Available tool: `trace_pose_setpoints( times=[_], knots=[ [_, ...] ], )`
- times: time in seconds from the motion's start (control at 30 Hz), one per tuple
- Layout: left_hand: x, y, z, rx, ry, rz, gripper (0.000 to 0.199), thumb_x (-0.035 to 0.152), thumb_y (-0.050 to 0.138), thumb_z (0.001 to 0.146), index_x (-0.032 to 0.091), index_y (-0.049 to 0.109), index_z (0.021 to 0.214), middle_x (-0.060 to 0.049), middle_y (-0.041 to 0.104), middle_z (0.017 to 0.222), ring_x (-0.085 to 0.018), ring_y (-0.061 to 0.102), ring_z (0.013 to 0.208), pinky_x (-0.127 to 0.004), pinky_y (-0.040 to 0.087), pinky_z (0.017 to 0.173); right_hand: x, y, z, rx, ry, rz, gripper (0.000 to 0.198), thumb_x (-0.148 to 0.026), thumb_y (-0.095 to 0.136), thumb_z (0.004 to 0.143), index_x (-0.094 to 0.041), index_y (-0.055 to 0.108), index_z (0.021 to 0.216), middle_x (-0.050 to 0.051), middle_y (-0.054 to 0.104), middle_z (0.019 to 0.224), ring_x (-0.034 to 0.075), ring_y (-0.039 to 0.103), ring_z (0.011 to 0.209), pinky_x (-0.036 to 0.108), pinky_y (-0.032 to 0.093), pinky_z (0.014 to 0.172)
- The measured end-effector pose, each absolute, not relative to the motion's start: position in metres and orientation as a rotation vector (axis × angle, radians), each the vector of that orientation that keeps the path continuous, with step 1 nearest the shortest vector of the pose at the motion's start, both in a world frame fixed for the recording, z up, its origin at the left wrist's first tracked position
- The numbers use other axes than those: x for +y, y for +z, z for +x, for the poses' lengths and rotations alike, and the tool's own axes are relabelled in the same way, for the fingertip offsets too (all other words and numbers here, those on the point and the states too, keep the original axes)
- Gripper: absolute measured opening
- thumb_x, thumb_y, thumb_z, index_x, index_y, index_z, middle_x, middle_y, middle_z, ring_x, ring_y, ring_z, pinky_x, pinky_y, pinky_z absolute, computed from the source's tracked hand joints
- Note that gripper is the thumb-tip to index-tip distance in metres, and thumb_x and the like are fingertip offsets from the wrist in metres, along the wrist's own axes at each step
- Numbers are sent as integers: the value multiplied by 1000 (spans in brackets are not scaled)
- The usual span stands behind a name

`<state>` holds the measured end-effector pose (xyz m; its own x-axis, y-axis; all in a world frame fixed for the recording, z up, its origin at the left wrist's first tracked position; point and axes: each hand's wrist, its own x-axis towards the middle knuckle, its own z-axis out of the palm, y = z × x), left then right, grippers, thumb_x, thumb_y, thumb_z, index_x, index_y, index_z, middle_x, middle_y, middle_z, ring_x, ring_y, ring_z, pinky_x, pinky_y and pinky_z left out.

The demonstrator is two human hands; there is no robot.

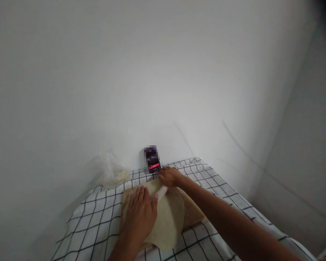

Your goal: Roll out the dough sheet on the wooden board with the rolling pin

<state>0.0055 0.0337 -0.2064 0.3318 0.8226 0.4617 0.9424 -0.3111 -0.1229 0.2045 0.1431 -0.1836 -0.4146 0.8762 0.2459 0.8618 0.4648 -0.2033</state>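
A wide, thin sheet of pale dough lies over a wooden board and hangs past its front edge. My left hand rests on the dough's left side, fingers stretched and slightly apart, thumb beside a white rolling pin. The pin slants from my right hand down toward that thumb; its near end is hidden at my left hand. At the far edge of the dough, my right hand curls closed over the pin's far end.
A phone with its screen lit leans on the white wall just beyond my right hand. A clear plastic bag with something pale inside sits at the back left. The table has a white checked cloth.
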Motion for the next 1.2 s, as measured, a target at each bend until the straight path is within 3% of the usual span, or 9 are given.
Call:
trace_pose_setpoints(
  times=[0.1, 0.3, 0.4, 0.6, 0.8, 1.0, 1.13, 1.2],
  knots=[
    [30, -205, 10, -1587, -437, -2207, 56, 41, 34, 106, 1, 61, 135, -23, 60, 143, -35, 52, 140, -55, 41, 117, 146, -190, 208, -2416, 66, -1430, 42, -35, 36, 103, -24, 70, 128, 10, 67, 136, 28, 60, 127, 48, 48, 108],
    [25, -209, 20, -1563, -441, -2214, 56, 39, 36, 104, 1, 57, 140, -23, 57, 146, -35, 50, 141, -56, 40, 118, 129, -206, 228, -2415, 80, -1377, 48, -25, 36, 101, -13, 63, 139, 12, 58, 148, 24, 48, 142, 42, 34, 123],
    [19, -215, 22, -1509, -486, -2243, 54, 35, 36, 103, 2, 56, 141, -22, 57, 147, -35, 50, 141, -56, 42, 116, 110, -206, 239, -2402, 136, -1313, 48, -25, 33, 102, -13, 65, 137, 10, 59, 148, 22, 44, 146, 43, 29, 127],
    [-9, -233, 20, -1292, -657, -2286, 55, 32, 36, 102, 12, 45, 153, -12, 50, 156, -29, 48, 143, -51, 45, 113, 44, -200, 263, -2235, 244, -1319, 52, -42, 31, 108, -17, 65, 137, 9, 57, 149, 26, 40, 148, 49, 33, 125],
    [-28, -239, 14, -1006, -708, -2304, 66, 35, 41, 99, 17, 28, 161, -7, 43, 160, -25, 45, 145, -44, 45, 112, -10, -210, 276, -2192, 161, -1448, 56, -53, 34, 107, -22, 53, 150, 7, 49, 156, 27, 39, 149, 49, 33, 126],
    [-13, -229, 15, -1142, -614, -2330, 57, 36, 38, 102, 13, 43, 153, -9, 47, 158, -28, 46, 145, -50, 45, 113, 35, -200, 251, -2260, 112, -1498, 57, -49, 26, 108, -19, 53, 150, 9, 50, 156, 29, 30, 153, 56, 26, 126],
    [21, -216, 7, -1285, -539, -2322, 52, 37, 34, 105, 11, 54, 145, -13, 54, 152, -30, 48, 144, -56, 42, 117, 98, -186, 225, -2335, 172, -1518, 56, -45, 22, 108, -20, 57, 145, 10, 51, 154, 31, 38, 149, 60, 31, 121],
    [36, -211, 2, -1346, -493, -2314, 51, 39, 34, 105, 11, 56, 143, -15, 56, 150, -31, 48, 143, -57, 41, 117, 121, -183, 215, -2354, 208, -1499, 58, -46, 21, 108, -19, 60, 141, 10, 55, 151, 29, 44, 145, 55, 37, 119]
  ],
)
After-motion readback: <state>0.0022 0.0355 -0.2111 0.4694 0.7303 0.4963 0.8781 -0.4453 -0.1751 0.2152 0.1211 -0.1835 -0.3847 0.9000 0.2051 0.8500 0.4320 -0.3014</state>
